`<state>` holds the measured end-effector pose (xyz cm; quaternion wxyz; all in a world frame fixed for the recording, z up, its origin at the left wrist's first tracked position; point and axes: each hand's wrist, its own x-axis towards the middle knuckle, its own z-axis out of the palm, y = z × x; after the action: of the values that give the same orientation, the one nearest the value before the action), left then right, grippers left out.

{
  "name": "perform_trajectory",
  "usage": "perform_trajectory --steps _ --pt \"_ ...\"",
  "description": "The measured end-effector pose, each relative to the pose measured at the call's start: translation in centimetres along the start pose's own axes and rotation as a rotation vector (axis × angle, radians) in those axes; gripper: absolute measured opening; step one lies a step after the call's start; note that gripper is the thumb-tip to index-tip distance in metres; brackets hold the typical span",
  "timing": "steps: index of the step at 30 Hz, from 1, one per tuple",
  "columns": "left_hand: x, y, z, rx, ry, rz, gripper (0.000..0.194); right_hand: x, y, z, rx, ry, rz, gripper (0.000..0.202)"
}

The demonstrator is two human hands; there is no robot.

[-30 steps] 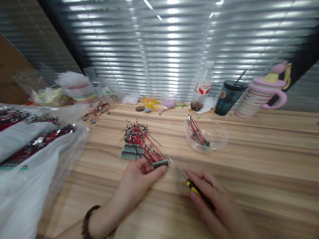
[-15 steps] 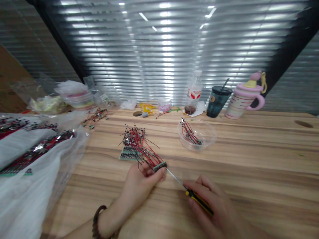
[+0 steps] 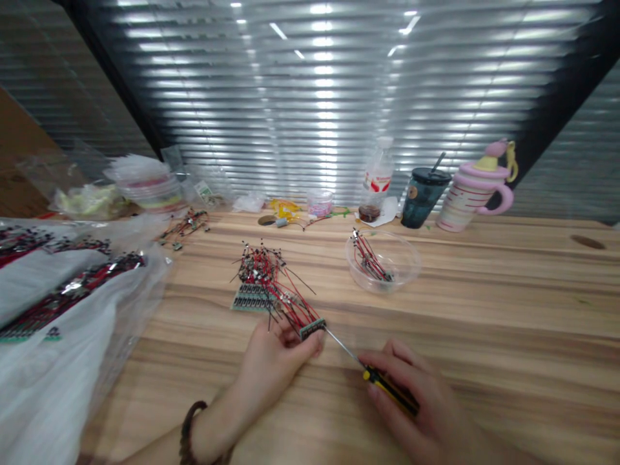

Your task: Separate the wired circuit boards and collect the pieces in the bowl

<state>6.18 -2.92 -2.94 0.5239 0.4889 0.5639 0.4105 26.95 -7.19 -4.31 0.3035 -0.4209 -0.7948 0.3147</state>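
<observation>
My left hand (image 3: 281,352) is closed on a small green circuit board (image 3: 312,328), thumb along its near edge. Red and black wires (image 3: 298,303) run from this board back toward a pile. In my right hand (image 3: 411,387) is a screwdriver (image 3: 390,391) with a black and yellow handle, held between thumb and fingers. Its thin metal shaft slants up to the left, and the tip meets the right end of the board. Just behind my left hand lie more wired circuit boards (image 3: 252,298) in a heap, their wires tangled.
Right of the heap, a clear plastic bowl (image 3: 411,274) holds several wired pieces. Plastic bags (image 3: 72,387) with more wired boards cover the left side. At the back stand a bottle (image 3: 378,181), a dark tumbler (image 3: 423,199) and a pink-handled cup (image 3: 465,200).
The board in my left hand has shifted very slightly to the right. My right hand and the screwdriver have moved a little the same way, the tip still at the board's end.
</observation>
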Motion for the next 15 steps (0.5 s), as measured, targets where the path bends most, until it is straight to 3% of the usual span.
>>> perform_trajectory --steps 4,9,12,15 --pt "-0.1 0.0 -0.1 0.015 -0.035 0.019 0.013 -0.1 0.0 0.1 0.005 0.005 -0.013 0.028" --pt "0.2 0.4 -0.4 -0.045 -0.124 0.019 0.011 0.5 0.4 -0.9 0.164 -0.024 0.136 0.022" --pt "0.3 0.5 -0.7 -0.091 -0.103 -0.017 0.012 0.9 1.1 -1.4 0.314 -0.017 0.208 0.024" --pt "0.3 0.5 -0.8 -0.125 -0.086 -0.061 0.012 0.9 1.3 -1.5 0.318 -0.010 0.194 0.023"
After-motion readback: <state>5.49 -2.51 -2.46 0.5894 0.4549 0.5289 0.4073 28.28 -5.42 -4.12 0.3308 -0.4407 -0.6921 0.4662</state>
